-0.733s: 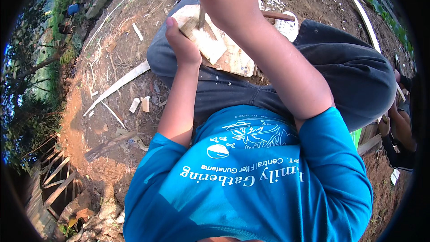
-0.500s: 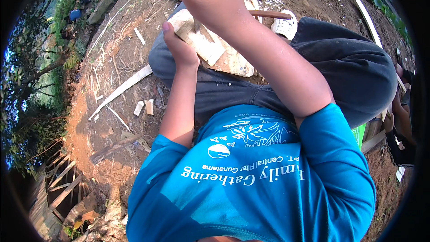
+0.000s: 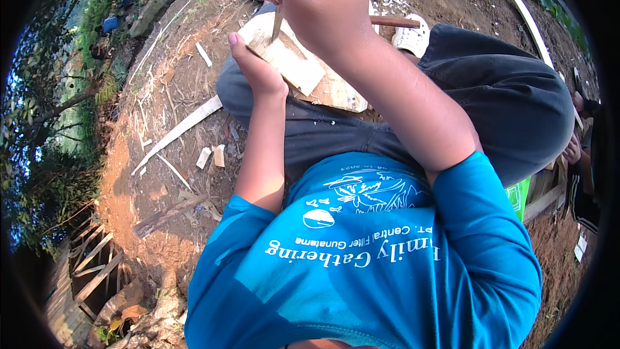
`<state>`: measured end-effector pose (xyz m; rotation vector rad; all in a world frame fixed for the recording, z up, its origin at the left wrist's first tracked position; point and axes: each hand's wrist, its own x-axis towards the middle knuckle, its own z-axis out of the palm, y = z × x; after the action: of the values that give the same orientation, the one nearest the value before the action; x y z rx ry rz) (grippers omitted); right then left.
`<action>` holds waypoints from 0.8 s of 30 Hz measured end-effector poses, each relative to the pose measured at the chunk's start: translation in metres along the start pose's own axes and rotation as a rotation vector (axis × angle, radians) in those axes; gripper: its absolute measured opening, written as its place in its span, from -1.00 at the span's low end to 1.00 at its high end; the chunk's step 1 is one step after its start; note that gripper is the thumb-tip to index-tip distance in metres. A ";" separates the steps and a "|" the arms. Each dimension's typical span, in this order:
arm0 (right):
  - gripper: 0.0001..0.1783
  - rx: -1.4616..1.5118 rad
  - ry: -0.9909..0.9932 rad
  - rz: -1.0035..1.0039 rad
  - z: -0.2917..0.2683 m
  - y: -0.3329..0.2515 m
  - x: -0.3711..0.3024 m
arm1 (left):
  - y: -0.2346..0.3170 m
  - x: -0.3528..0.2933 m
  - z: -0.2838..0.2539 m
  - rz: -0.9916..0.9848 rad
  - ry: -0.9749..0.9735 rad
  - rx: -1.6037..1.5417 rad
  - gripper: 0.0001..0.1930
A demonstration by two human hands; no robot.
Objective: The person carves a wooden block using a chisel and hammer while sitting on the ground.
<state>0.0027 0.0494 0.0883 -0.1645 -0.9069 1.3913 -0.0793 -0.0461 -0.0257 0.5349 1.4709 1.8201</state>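
The right grip [image 3: 323, 3] is closed around the upper part of one blade [image 3: 277, 26]; the handle is hidden. The blade points down from this grip and meets one board [image 3: 303, 72] at its far-left end. The board lies directly beside the left grip [image 3: 261, 72], to its right, with the thumb at the board's left edge; the other fingers are concealed, so whether they clamp it cannot be told. Beneath the board, right of the left grip, is one larger block [image 3: 345, 95]. One brown rod [image 3: 395, 22] projects to the right of the right wrist; its other end is hidden. Nearer the body than both grips, the blue shirt [image 3: 361, 284] carries three lines of white print, inverted in view and partly lost in a fold, plus one white drawing. One green item [image 3: 516, 199], also printed, lies well to the right of both grips. Left of the left grip, on the soil [image 3: 155, 184], are two offcuts [image 3: 204, 157] and one long, curved strip [image 3: 184, 130]. One white clog [image 3: 411, 40] stands right of the right grip; a co-worker's hand [image 3: 572, 150] is farther right.
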 end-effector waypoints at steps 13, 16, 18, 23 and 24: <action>-0.65 0.052 -0.001 0.068 -0.007 0.017 -0.010 | 0.013 0.011 0.002 -0.304 0.070 -0.185 -0.25; -0.64 0.043 0.012 0.068 -0.003 0.010 -0.009 | 0.009 0.005 -0.002 -0.415 0.062 -0.301 -0.21; -0.64 0.075 0.024 0.062 -0.001 0.008 -0.009 | 0.010 0.000 -0.001 -0.414 -0.003 -0.352 -0.21; -0.64 0.087 -0.001 0.100 0.006 -0.013 -0.006 | 0.019 -0.013 0.001 -0.462 -0.127 -0.515 -0.20; -0.65 0.086 -0.018 0.068 0.008 -0.015 -0.003 | 0.019 -0.015 0.000 -0.449 -0.163 -0.536 -0.20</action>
<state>0.0095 0.0399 0.1008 -0.1182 -0.8609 1.4941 -0.0750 -0.0595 -0.0054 0.0711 0.8501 1.6627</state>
